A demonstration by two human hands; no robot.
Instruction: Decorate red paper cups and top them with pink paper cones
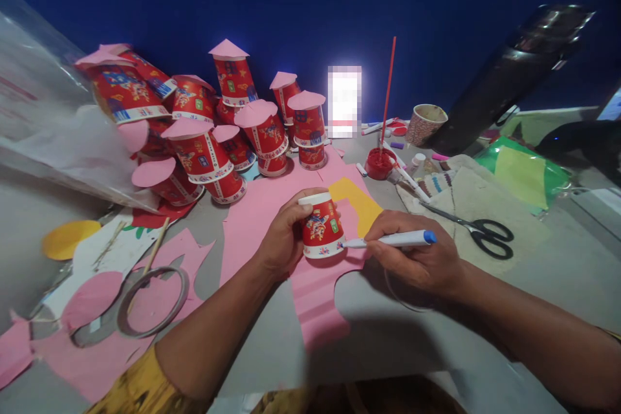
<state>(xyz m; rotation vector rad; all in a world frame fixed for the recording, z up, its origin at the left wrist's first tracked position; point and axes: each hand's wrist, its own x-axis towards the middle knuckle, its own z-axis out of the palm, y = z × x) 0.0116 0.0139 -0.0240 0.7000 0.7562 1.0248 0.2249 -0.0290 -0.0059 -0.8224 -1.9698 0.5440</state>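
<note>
A red paper cup [320, 229] with printed figures stands upside down in my left hand [286, 229], whose fingers wrap round its left side and back. My right hand [417, 252] grips a white marker [398, 239] with a blue end. The marker's tip touches, or nearly touches, the white flowered band at the cup's lower right. Under both hands lies a cut sheet of pink paper [262, 207], with a yellow paper piece [361, 207] on it behind the cup.
Several red cups with pink cone tops [308, 119] are stacked at the back left. Black-handled scissors [485, 233] lie right, near a red paint pot [381, 163] holding a stick. A tape roll [125, 320] rests among paper scraps at left. A dark flask [504, 77] stands at the back right.
</note>
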